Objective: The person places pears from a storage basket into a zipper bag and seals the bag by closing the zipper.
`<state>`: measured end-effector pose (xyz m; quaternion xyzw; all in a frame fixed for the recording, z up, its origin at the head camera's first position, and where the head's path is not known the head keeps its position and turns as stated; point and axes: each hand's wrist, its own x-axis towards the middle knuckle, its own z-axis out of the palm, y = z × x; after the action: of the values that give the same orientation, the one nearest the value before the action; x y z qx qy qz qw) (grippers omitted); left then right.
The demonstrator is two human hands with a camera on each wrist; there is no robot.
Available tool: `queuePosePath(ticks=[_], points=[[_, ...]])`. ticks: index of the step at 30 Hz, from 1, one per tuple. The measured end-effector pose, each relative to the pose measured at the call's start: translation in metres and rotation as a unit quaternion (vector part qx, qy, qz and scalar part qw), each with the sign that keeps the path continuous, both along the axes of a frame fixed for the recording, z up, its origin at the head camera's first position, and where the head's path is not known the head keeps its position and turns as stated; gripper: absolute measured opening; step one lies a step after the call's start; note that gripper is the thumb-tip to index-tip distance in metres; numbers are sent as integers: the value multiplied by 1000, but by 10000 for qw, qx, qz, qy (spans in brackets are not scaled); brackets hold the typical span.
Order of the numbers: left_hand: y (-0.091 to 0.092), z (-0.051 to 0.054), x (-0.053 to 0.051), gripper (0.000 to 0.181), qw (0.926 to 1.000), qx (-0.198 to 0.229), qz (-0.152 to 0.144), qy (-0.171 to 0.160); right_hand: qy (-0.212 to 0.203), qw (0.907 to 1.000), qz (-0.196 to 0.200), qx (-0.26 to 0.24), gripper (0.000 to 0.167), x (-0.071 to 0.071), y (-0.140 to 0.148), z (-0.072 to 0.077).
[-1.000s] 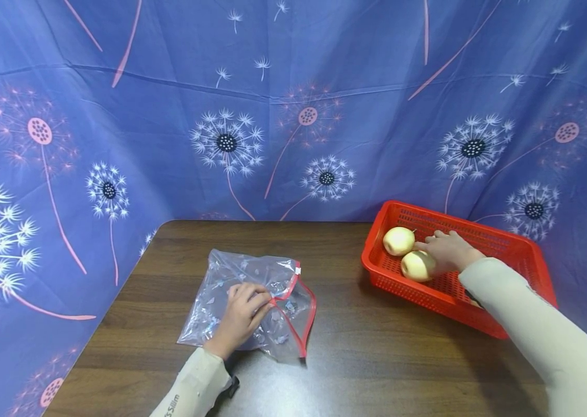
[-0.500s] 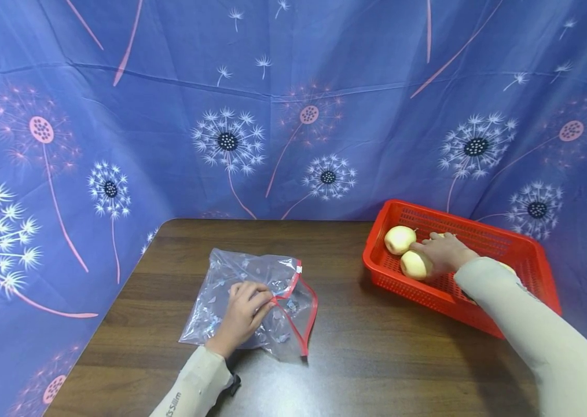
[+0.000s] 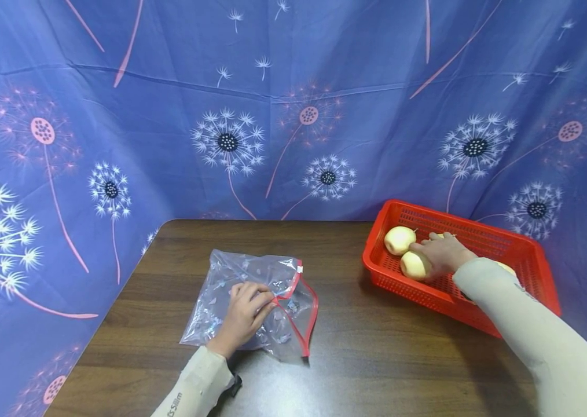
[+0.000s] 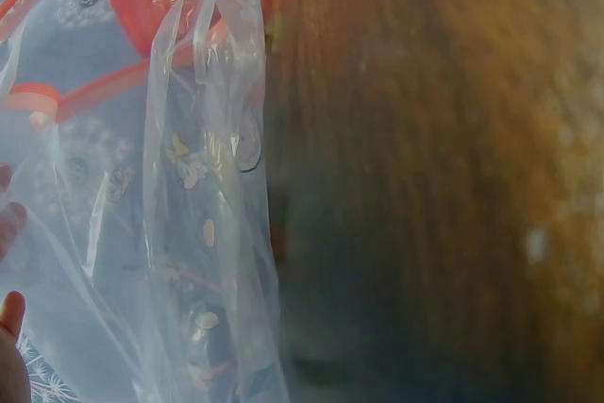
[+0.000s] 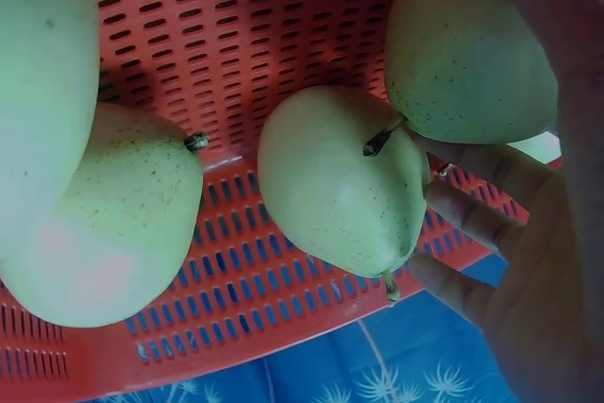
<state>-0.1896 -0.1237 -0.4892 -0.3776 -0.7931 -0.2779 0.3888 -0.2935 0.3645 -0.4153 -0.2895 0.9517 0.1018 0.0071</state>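
A clear zip bag point(image 3: 252, 272) with a red-edged mouth lies on the table at left. My left hand point(image 3: 244, 313) pinches the bag near its mouth; in the left wrist view, only some fingertips point(image 4: 11, 313) show beside the wrinkled plastic. At right, my right hand point(image 3: 441, 255) reaches into a red basket point(image 3: 525, 295) and grips a pale yellow-green pear point(image 3: 415, 265). In the right wrist view, the thumb and fingers lie on either side of that pear point(image 5: 472, 54). The fingers also come against a neighbouring pear point(image 5: 340, 176).
Another pear point(image 3: 399, 240) sits in the basket's left corner. Part of one more pear point(image 3: 506, 267) shows past the right sleeve. A brown wooden table point(image 3: 345, 324) lies under everything. Behind hangs a blue dandelion-print cloth point(image 3: 272, 145).
My right hand has shifted slightly left and closed around the pear, which moved a little to the left. My left hand keeps its place on the bag.
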Motion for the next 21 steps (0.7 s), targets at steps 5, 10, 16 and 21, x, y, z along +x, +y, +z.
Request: queuePosePath(ticks=[5, 10, 16, 21], points=[[-1, 0, 0, 37, 10000, 8, 6, 7, -45, 9999, -44, 157, 69, 1, -2, 5], [-1, 1, 0, 37, 10000, 7, 12, 25, -14, 9998, -136, 115, 67, 2, 0, 6], [-1, 2, 0, 37, 10000, 65, 12, 15, -6, 9992, -365, -183, 69, 3, 3, 11], [0, 2, 1, 36, 10000, 77, 20, 25, -185, 9986, -470, -178, 79, 5, 5, 20]])
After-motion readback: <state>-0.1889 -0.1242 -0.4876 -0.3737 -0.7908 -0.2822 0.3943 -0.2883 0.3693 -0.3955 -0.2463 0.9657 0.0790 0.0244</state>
